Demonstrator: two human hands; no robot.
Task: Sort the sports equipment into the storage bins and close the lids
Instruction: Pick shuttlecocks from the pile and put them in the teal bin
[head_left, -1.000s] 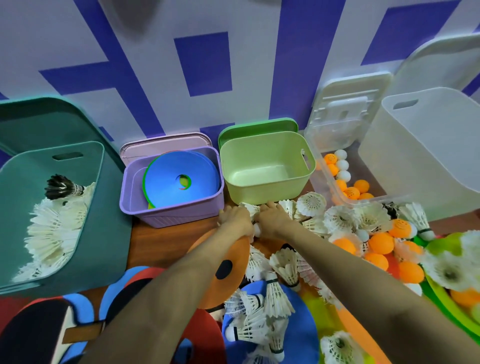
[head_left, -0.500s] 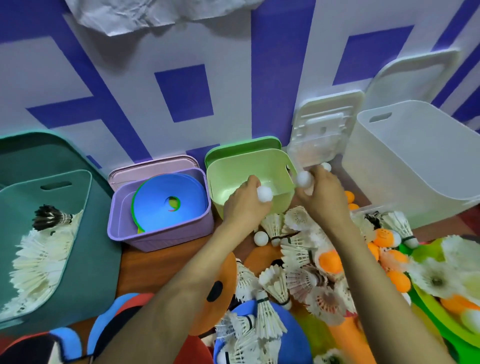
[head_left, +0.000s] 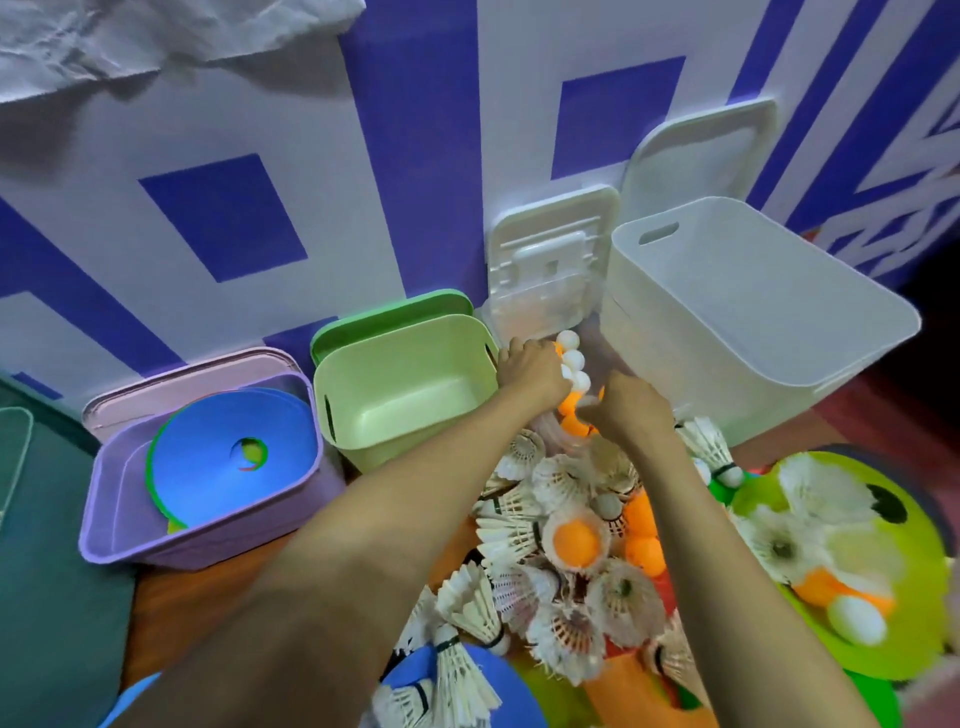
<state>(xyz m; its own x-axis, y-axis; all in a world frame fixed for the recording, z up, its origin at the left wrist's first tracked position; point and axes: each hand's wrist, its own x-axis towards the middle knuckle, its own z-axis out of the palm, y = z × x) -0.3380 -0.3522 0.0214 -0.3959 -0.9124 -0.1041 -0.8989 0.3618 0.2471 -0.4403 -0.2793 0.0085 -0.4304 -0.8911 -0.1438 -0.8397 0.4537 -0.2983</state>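
My left hand (head_left: 535, 371) and my right hand (head_left: 631, 410) are both over the small clear bin between the green bin (head_left: 405, 384) and the large white bin (head_left: 753, 322). White ping-pong balls (head_left: 574, 359) and orange ping-pong balls (head_left: 571, 404) lie in that clear bin beside my fingers. My fingertips are hidden or blurred, so a held ball does not show. The clear bin's lid (head_left: 550, 265) leans on the wall behind. A pile of white shuttlecocks (head_left: 561, 483) mixed with orange balls (head_left: 576, 540) lies in front of the bins.
A purple bin (head_left: 124, 499) holds blue discs (head_left: 234, 452), its lid behind it. A teal bin (head_left: 52, 571) stands at the far left. The white bin's lid (head_left: 696, 156) leans on the wall. A green disc (head_left: 909, 597) with a white ball (head_left: 854, 621) lies at the right.
Both hands rose from the pile, each pinching a white ball, and have moved right and back to the clear bin. The view has shifted to the right.
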